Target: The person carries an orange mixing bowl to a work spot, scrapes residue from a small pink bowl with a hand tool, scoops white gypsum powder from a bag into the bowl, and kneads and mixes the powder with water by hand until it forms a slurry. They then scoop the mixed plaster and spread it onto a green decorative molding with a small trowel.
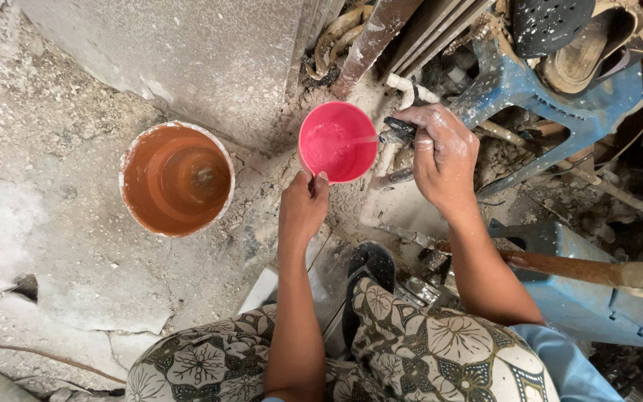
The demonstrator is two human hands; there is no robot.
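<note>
**Filling the pink scoop at the tap**

We are pinching the near rim of the pink scoop (337, 141) with our left hand (303, 208), thumb and fingers closed on its edge, holding it level just under the spout. Our right hand (443, 152), dusted white, is wrapping closed around the dark tap (400, 132), and a thin stream is running into the scoop. The scoop is hanging above the rough concrete floor (53, 246), between the tap and the orange bucket (177, 179), which is standing upright well to the left with a little liquid in its bottom.

We are judging the scoop to be light, stiff plastic that is growing heavier as it fills and likely slick when wet. A 1-point pinch at the rim could let it tip; gripping deeper over the wall would be steadying it better.
</note>
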